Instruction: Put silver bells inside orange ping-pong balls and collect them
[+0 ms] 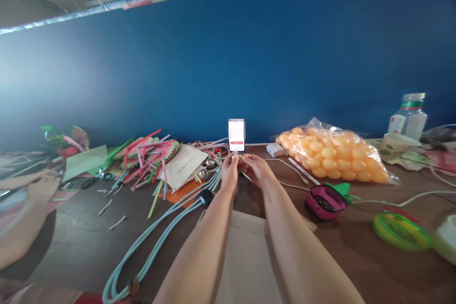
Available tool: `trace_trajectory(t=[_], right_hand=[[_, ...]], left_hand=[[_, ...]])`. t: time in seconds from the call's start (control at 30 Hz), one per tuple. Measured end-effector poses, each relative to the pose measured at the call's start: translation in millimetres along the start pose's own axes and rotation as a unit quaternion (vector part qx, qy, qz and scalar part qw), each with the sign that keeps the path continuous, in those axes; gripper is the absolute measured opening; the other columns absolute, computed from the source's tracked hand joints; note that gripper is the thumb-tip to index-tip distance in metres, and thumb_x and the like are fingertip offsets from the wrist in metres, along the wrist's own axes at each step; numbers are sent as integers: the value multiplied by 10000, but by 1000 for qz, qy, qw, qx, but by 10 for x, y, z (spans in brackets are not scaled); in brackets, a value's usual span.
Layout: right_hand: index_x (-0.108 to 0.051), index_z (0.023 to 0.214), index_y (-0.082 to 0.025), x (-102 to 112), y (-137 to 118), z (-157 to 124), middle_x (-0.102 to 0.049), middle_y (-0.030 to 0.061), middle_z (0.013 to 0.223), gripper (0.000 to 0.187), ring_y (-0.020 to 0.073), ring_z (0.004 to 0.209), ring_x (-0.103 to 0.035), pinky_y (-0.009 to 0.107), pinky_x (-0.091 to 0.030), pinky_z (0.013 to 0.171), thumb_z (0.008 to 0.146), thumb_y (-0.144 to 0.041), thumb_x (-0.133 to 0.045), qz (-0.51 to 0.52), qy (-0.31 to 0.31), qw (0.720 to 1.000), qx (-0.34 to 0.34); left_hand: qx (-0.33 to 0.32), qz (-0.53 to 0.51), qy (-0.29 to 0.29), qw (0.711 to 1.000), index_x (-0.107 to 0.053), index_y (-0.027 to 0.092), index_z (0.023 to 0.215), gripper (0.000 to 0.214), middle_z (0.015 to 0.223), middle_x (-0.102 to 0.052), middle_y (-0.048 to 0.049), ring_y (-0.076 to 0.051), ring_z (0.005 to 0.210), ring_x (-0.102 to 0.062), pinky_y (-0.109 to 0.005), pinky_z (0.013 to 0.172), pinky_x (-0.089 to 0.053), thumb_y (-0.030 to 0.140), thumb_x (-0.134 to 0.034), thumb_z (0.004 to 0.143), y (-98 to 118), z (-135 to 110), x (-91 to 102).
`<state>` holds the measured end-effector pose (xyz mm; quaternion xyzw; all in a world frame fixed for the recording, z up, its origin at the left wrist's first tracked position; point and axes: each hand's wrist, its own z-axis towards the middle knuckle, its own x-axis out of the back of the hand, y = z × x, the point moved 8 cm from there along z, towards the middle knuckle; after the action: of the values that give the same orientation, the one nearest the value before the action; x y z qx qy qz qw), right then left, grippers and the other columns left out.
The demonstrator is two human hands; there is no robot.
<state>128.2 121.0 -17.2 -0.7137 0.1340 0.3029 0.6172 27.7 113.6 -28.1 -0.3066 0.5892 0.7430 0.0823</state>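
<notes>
My left hand (230, 172) and my right hand (255, 169) are close together at the middle of the table, fingertips pinched. Between them is something small and shiny, mostly hidden by the fingers. Just beyond the fingertips a phone (236, 140) stands upright with a lit screen. Left of my left hand lie two silver balls (204, 174). Pale blue cords (156, 236) loop from beside that hand toward the table's front edge, with a black piece (205, 197) against them. Under my forearms is a beige flat surface (247, 251).
At left are colourful strips (151, 152), a white paper sheet (181, 166), scissors (101, 174) and another person's hands (44, 183). At right are a bag of orange balls (331, 154), a magenta case (326, 201), a white cable (402, 200), green-yellow tape rolls (401, 230) and a bottle (408, 116).
</notes>
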Motion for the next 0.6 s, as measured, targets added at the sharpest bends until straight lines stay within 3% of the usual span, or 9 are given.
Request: trace_trajectory(t=[0.4, 0.53, 0.6], right_hand=[[-622, 685, -180, -2, -8, -28, -581, -35, 590, 293, 51, 487, -446, 160, -404, 436, 551, -271, -866, -18, 23, 999, 12], [-605, 692, -194, 76, -28, -24, -586, -27, 617, 322, 58, 481, -430, 180, -393, 431, 597, -379, -850, -36, 70, 997, 17], [-599, 684, -205, 174, -93, -31, -601, -10, 644, 292, 74, 485, -440, 210, -401, 442, 674, -421, -794, -101, 122, 987, 34]], left_hand=[[-12, 25, 1, 1000, -678, 157, 974, 405, 806, -674, -51, -172, 713, -638, -304, 689, -512, 482, -722, 736, 27, -4, -12], [31, -8, 12, 999, -665, 154, 942, 367, 780, -671, -45, -151, 666, -629, -282, 650, -502, 453, -726, 739, -14, -19, -16], [50, -34, 31, 998, -652, 154, 920, 325, 764, -660, -29, -121, 633, -609, -249, 627, -485, 413, -734, 741, -31, -20, 14]])
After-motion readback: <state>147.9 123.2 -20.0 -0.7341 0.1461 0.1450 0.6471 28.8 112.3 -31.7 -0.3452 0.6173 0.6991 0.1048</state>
